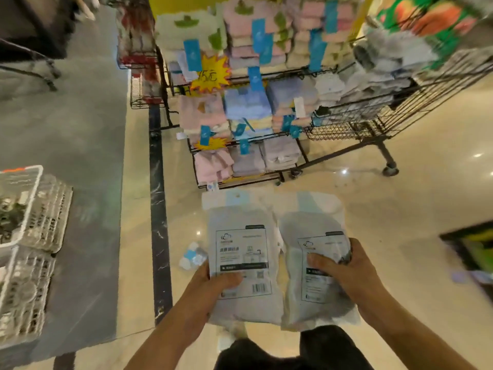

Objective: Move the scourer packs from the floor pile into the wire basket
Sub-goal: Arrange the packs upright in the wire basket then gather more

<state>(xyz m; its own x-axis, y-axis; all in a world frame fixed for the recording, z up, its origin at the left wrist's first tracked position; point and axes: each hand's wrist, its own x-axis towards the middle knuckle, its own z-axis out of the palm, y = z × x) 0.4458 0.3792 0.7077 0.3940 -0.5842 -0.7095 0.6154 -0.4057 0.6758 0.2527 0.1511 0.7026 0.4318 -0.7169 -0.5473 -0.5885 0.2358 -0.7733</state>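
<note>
I hold two flat, pale plastic scourer packs in front of me above the floor, label side up. My left hand [213,285] grips the lower edge of the left pack [240,236], thumb on its printed label. My right hand [338,268] grips the right pack [314,236], thumb on top and fingers curled round its right edge. One small blue-and-white pack [192,256] lies on the shiny floor just left of my left hand. A black wire basket [354,121] on a wheeled rack stands ahead to the right, partly filled with pale goods.
A wire rack of folded towels [240,116] with yellow price stars stands straight ahead. White plastic crates [24,209] sit at the left on a grey mat. A dark stripe in the floor [157,209] runs forward. A dark framed thing [472,249] lies on the floor at right.
</note>
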